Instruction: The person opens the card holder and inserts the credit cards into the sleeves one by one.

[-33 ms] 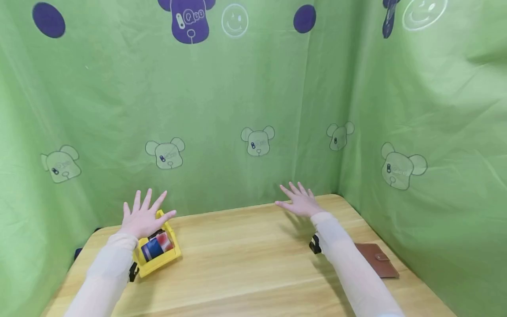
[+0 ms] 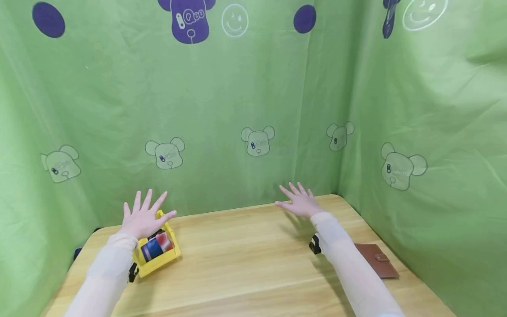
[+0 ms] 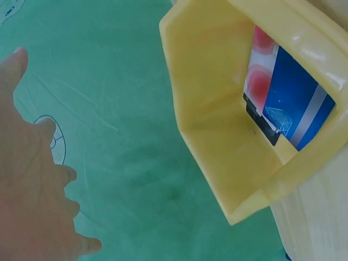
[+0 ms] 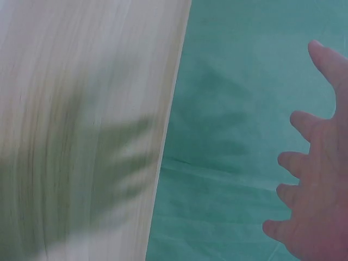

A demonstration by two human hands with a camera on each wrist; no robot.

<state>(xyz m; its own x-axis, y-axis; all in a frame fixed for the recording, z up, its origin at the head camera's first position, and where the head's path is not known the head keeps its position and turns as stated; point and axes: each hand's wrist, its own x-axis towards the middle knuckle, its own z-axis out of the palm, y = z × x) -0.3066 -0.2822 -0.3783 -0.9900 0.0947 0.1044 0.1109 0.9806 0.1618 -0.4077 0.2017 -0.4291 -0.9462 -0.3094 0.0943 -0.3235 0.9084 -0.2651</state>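
Note:
My left hand (image 2: pixel 141 220) hangs with spread, straight fingers over the far left of the table, overlapping a yellow bin (image 2: pixel 174 254). Inside this bin lie a blue packet (image 2: pixel 152 250), a pink-and-white packet (image 2: pixel 163 241) and something dark. The left wrist view shows the bin's bare inner wall (image 3: pixel 209 60) beside the hand (image 3: pixel 38 185), apart from it. Toward the far right corner, my right hand (image 2: pixel 302 203) is held out above the table with its fingers spread, holding nothing; its shadow falls on the wood.
A brown leather notebook or wallet with a snap strap (image 2: pixel 376 260) lies at the right edge, partly behind the right sleeve (image 2: pixel 348 264). Green curtains (image 2: pixel 222 97) enclose the wooden table (image 2: pixel 237 255) at the back and sides. Black wrist mounts (image 2: pixel 315 244) sit under both forearms.

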